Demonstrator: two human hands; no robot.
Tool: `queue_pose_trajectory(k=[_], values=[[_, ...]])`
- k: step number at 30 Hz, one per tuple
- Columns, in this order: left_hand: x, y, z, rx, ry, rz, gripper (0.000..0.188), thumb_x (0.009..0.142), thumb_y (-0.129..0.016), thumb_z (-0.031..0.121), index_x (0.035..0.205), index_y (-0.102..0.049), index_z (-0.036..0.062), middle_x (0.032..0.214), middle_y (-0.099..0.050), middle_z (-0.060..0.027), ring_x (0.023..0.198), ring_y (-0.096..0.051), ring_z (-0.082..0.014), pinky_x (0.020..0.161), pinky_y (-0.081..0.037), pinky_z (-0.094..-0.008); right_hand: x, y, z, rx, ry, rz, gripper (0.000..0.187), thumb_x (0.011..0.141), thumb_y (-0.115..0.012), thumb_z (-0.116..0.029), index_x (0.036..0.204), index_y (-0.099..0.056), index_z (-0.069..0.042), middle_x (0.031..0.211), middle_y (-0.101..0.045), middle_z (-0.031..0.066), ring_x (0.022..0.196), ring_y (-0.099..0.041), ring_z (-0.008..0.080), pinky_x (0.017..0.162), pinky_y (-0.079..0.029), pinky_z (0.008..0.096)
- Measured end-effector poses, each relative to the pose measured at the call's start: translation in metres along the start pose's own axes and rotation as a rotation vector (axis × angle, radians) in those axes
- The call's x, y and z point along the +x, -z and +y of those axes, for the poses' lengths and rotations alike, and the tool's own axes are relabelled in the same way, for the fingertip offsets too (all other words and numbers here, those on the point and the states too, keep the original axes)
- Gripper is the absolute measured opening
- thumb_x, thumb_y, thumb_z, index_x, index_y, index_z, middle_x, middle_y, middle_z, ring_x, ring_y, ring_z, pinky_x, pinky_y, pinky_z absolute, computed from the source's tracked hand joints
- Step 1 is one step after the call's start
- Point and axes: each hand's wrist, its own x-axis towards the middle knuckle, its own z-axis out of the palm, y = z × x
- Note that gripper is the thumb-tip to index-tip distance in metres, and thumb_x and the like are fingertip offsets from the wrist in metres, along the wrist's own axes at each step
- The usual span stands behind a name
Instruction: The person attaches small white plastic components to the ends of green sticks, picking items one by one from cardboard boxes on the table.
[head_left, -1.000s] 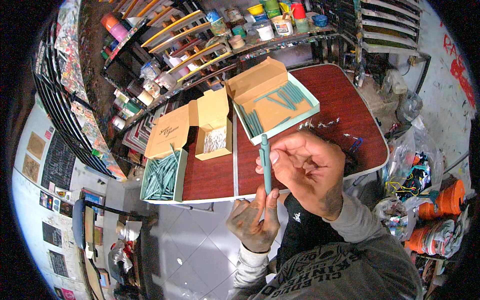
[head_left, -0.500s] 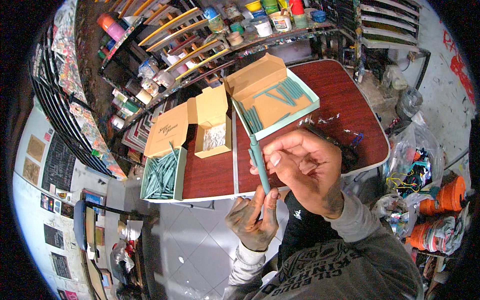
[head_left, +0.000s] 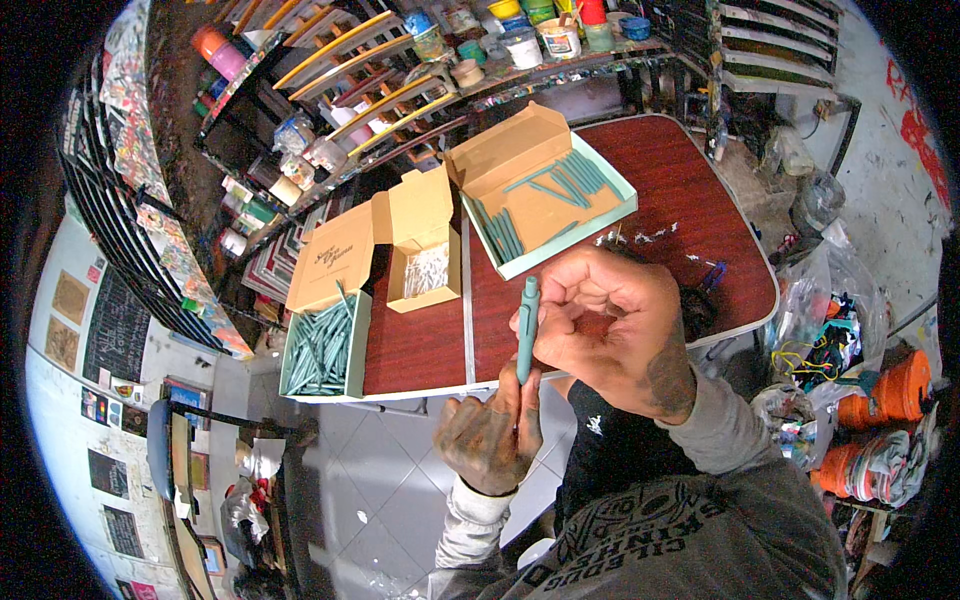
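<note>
The lower end of the pen [head_left: 527, 330] is hidden from me between the thumb and finger of my left grip [head_left: 490, 440], whose other fingertips curl out of sight. My right grip [head_left: 620, 320] blocks part of the surface [head_left: 710, 200] and of a dark object [head_left: 697, 318] I can't make out. The white bits [head_left: 640, 238] are too small to tell, the heaped pens [head_left: 322, 350] cover one another, and the lower edge cuts off my shirt [head_left: 690, 540].
</note>
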Motion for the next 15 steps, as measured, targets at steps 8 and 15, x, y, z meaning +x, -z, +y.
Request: queue_pose_trajectory(k=[8,15], values=[[-0.012,-0.014,0.006,-0.389,0.197,0.088,0.024,0.086,-0.079,0.013,0.106,-0.075,0.0,0.064,-0.066,-0.0042,0.045,-0.04,-0.0141,0.048,-0.031,-0.0289,0.003,-0.005,0.003,0.002,0.017,0.038,0.008,0.084,-0.057,0.011,0.089,-0.056,0.004,0.084,-0.067,0.0121,0.076,-0.067,0.0142,0.067,-0.057,0.0279],[-0.003,0.004,0.027,-0.986,0.565,-0.06,0.023,0.094,-0.07,0.01,0.113,-0.073,-0.0033,0.075,-0.07,-0.0053,0.064,-0.06,-0.0091,0.062,-0.048,-0.0233,0.004,-0.014,0.001,0.123,0.043,0.03,0.01,0.088,-0.057,0.009,0.097,-0.059,0.006,0.09,-0.068,0.0143,0.079,-0.069,0.015,0.07,-0.057,0.0278]])
